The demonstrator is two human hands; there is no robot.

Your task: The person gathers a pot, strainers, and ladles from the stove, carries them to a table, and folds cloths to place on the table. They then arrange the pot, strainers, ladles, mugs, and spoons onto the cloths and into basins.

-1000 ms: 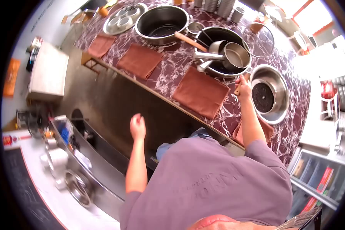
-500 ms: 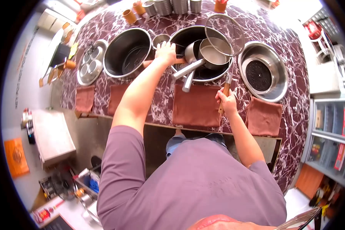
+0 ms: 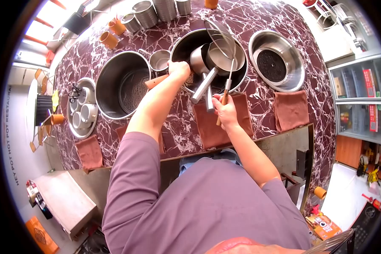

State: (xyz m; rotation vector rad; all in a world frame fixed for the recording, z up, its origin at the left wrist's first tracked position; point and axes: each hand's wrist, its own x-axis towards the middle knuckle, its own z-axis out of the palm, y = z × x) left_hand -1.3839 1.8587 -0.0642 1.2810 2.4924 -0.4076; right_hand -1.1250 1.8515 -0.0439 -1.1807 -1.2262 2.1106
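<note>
My right hand [image 3: 226,112] is wrapped round the wooden handle of a long-handled wire skimmer [image 3: 230,78]. Its round metal head is raised over a large dark-lined pot [image 3: 180,53]. In that pot sit two saucepans [image 3: 216,57], tilted, their metal handles sticking out over the near rim. My left hand [image 3: 180,70] is closed at the pot's left rim. A light wooden piece [image 3: 155,81] shows beside that wrist; whether the fingers hold it is hidden. Just beyond the left hand is a small metal pot [image 3: 160,60].
A second large pot [image 3: 101,95] stands left, past it an oval tray [image 3: 82,133] with several cups. At right is a steel basin [image 3: 300,63] with a black perforated disc. Folded brown cloths [image 3: 292,111] lie along the near edge; metal canisters [image 3: 144,12] stand at the back.
The view has turned, so the tabletop things appear farther left. My right hand has brought the skimmer closer to the saucepan handles. My left hand stays near the pot rim, its fingers more curled.
</note>
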